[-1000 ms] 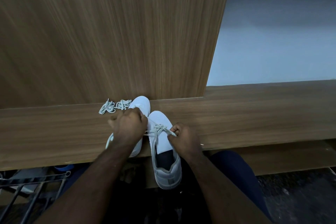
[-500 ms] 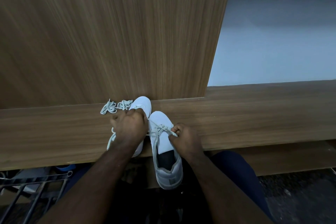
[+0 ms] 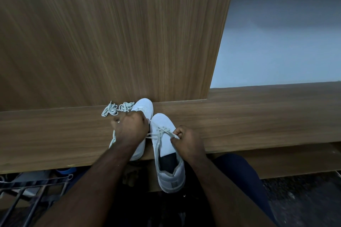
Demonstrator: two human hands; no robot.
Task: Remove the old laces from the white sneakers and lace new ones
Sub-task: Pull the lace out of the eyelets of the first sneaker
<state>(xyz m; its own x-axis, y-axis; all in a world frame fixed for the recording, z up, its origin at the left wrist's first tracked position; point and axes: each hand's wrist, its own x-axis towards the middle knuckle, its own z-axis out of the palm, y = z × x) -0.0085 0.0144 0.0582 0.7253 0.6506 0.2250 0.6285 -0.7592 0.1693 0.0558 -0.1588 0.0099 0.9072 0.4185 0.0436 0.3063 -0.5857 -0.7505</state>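
Right sneaker (image 3: pixel 167 145) lies lengthwise, toe at 12 o'clock; left hand (image 3: pixel 132 127) and right hand (image 3: pixel 185 139) each pinch a lace (image 3: pixel 162 131) end, drawn toward 9 and 3 o'clock.

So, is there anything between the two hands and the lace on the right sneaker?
Nothing visible. The right hand pinches one end of the lace on the right sneaker; the left hand grips the other end.

Left hand (image 3: pixel 131 127) covers most of the left sneaker (image 3: pixel 143 106)'s lacing area, the lace (image 3: pixel 161 131) ends vanish inside both fists, and the metal rack (image 3: pixel 31 190) is cut off at the frame's lower-left edge.
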